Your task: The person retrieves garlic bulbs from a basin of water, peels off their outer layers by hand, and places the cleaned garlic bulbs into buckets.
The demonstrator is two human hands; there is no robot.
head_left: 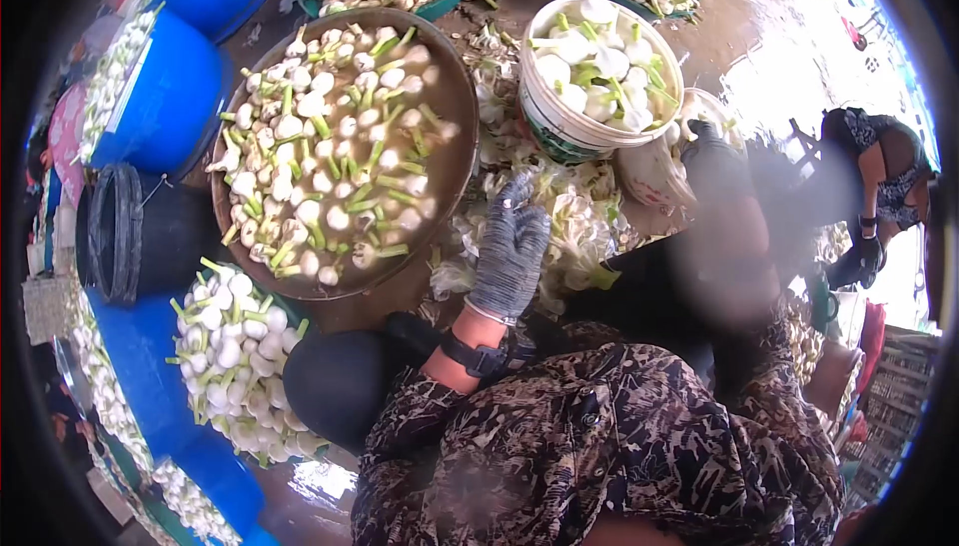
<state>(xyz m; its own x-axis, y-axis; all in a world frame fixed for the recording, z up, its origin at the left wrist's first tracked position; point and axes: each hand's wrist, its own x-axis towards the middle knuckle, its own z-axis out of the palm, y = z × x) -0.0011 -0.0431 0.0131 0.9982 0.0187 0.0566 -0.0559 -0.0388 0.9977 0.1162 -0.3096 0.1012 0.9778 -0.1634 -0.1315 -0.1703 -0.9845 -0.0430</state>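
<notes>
My left hand, in a grey striped glove, hovers over a heap of pale peeled skins. Its fingers point forward, the thumb sits apart, and nothing shows between them. My right hand, also gloved, is at the rim of a smaller white bucket; a smudge on the lens blurs it, so its grip is unclear. Between the hands and further off stands a white bucket full of clean white garlic bulbs with green stems. Left of my left hand, unpeeled-looking bulbs float in a wide basin of brownish water.
A pile of white bulbs lies at lower left, near a black bucket and blue tubs. Green-rimmed basins of bulbs stand at the back. Another person bends over at far right, close to crates.
</notes>
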